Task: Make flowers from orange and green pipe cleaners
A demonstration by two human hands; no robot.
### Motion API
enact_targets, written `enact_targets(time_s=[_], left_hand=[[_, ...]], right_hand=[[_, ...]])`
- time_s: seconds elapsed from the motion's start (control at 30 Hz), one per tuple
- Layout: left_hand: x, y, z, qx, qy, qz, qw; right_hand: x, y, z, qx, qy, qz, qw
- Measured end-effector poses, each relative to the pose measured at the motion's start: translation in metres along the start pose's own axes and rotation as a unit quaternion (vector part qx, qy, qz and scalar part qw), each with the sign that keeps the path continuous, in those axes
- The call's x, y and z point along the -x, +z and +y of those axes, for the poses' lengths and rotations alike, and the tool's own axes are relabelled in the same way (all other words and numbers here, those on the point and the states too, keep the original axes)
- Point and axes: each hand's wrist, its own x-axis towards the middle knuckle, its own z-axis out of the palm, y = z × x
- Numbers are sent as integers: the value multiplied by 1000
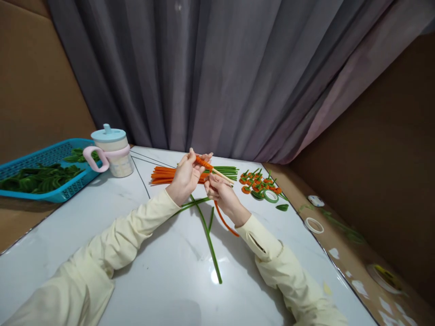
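Note:
My left hand (pixel 188 174) is closed round the end of a thin wooden stick (pixel 223 175) with an orange fuzzy stem (pixel 204 163) coiled tightly about it. Close to the lower end of the coil, my right hand (pixel 220 192) pinches the stem, whose loose orange tail (pixel 224 221) hangs down beneath it. Behind both hands lie a bundle of straight orange stems (pixel 162 175) and a bundle of green stems (pixel 231 172). Loose green stems (pixel 211 246) cross each other on the table below my hands.
Several small orange pieces with green tops (pixel 256 181) and a green tape roll (pixel 271 196) lie at the right. A lidded cup (pixel 120 158) and a blue basket (pixel 64 194) of green pieces are at the left. A white tape roll (pixel 313 225) sits by the right edge.

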Motion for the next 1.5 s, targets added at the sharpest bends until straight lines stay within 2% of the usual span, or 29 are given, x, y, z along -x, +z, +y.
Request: enact_targets(time_s=[0.1,0.2,0.33,0.37,0.43,0.53,0.63,0.7,0.77,0.87,0.93,1.03,1.1,1.17,1.27,1.37,1.5], left_hand=[[4,-1,-6,-91,154,-56,982],[8,-4,-7,-231,277,-93,928],[10,-9,-5,-399,354,-123,837],[10,-10,-4,-419,361,-133,823],[8,-10,-1,-430,357,-153,815],[6,-6,5,-395,298,-178,851],[2,-2,13,-299,191,-191,915],[-3,-1,17,-218,95,-173,956],[-8,-2,19,-128,-12,-121,984],[-14,-5,16,-33,-111,-27,993],[-16,-7,12,-12,-117,13,993],[-13,-8,6,7,-96,32,995],[-10,-7,3,15,-69,29,997],[-5,-4,0,0,-9,4,1000],[6,0,-3,-82,155,-61,983],[17,-1,-7,-225,297,-116,921],[22,-10,-7,-394,349,-168,833]], right_hand=[[5,7,-6,-28,43,-10,999],[11,11,-17,-38,77,-28,996],[16,10,-30,-28,82,-37,996],[16,7,-33,-23,73,-33,997],[14,-1,-39,-12,50,-18,998],[9,-17,-42,9,16,5,1000],[3,-30,-40,31,-15,16,999],[0,-33,-35,43,-31,16,998],[-3,-32,-28,47,-47,19,998],[-6,-25,-13,35,-76,43,996],[-8,-19,-1,18,-92,67,993],[-7,-7,13,-16,-85,81,993],[-4,2,16,-42,-66,80,994],[0,10,14,-66,-43,77,994],[8,19,4,-94,-13,73,993],[15,24,-9,-107,10,65,992],[18,22,-22,-105,33,44,993]])
